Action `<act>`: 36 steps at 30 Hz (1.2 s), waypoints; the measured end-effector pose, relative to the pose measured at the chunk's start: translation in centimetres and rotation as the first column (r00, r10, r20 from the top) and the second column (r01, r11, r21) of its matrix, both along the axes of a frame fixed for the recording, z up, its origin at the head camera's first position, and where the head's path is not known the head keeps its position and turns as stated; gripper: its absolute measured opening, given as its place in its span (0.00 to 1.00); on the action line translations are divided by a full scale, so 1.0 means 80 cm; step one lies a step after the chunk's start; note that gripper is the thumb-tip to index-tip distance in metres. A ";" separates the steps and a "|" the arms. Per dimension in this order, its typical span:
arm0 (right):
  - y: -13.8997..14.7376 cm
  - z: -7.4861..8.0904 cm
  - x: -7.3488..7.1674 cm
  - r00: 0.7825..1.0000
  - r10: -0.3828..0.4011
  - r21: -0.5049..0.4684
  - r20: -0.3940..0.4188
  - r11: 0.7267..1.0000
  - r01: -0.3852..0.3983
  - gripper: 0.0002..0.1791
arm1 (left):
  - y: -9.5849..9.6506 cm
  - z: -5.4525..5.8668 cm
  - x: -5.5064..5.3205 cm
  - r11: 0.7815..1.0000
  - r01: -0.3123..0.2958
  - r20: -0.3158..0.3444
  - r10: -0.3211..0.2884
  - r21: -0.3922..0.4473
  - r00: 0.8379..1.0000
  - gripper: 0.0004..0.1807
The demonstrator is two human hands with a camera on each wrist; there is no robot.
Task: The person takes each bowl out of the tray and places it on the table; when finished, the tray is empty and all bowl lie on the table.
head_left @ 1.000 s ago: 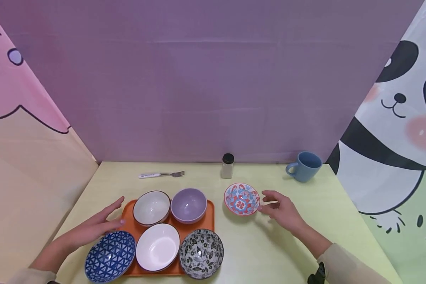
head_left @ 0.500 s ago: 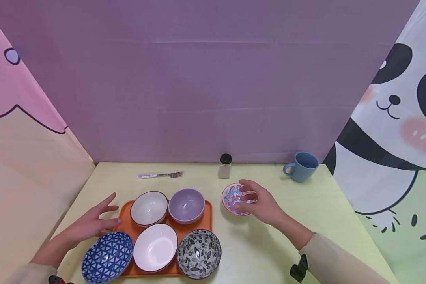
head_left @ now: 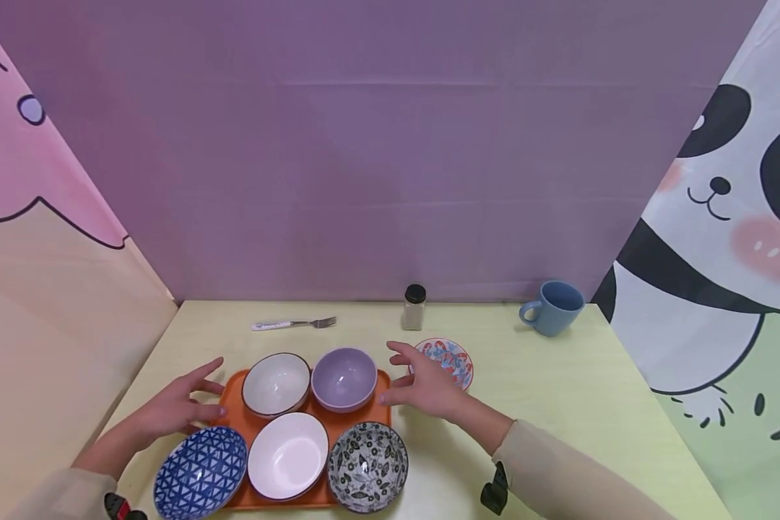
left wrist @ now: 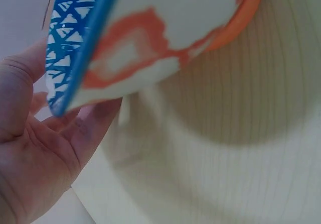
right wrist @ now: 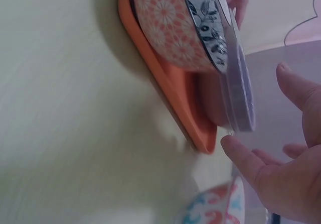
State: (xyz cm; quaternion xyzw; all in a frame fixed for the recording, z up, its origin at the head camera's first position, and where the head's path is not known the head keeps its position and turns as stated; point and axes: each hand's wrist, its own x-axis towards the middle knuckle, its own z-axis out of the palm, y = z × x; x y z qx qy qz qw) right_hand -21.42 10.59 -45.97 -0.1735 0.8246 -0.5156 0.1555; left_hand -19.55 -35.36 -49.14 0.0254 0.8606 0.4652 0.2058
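An orange tray (head_left: 234, 393) carries a white bowl with a dark rim (head_left: 276, 384), a lilac bowl (head_left: 344, 380), a second white bowl (head_left: 289, 456) and a black-and-white floral bowl (head_left: 367, 466). At its left edge a blue triangle-patterned bowl (head_left: 200, 473) sits tilted, partly over the side. My left hand (head_left: 178, 404) is beside the tray's left edge, just behind the blue bowl, fingers spread and holding nothing. My right hand (head_left: 422, 383) hovers near the tray's right edge by the lilac bowl, fingers loosely bent. Behind it stands a red-and-blue patterned bowl (head_left: 451, 357), partly hidden by the hand.
A fork (head_left: 294, 323) lies behind the tray. Farther back stand a clear jar with a black lid (head_left: 414, 309) and a blue mug (head_left: 552, 309) at the right. A purple backdrop (head_left: 390, 159) rises behind the table (head_left: 559, 419).
My right hand has moved left, from the right side of the red-and-blue bowl across it to the tray's right edge. The left hand stays near the tray's left edge. The bowls keep their places.
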 end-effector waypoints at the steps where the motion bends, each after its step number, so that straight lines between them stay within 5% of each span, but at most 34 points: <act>1: -0.004 -0.002 0.000 1.000 -0.001 -0.001 0.007 1.000 0.001 0.52 | 0.000 -0.001 -0.001 1.000 -0.003 0.001 0.003 -0.004 1.000 0.55; 13: -0.037 -0.023 0.005 0.998 -0.038 0.031 0.053 0.999 0.036 0.53 | 0.000 -0.010 -0.005 0.999 -0.040 0.011 0.040 -0.037 0.999 0.50; 25: -0.051 -0.034 -0.004 0.992 -0.094 0.029 0.084 0.995 0.092 0.49 | 0.003 -0.012 -0.012 0.998 -0.007 -0.008 0.006 -0.058 1.000 0.43; 36: -0.057 -0.028 -0.008 0.948 -0.082 -0.143 0.309 0.981 0.132 0.46 | 0.008 -0.011 -0.012 0.996 -0.024 0.013 0.025 -0.091 1.000 0.40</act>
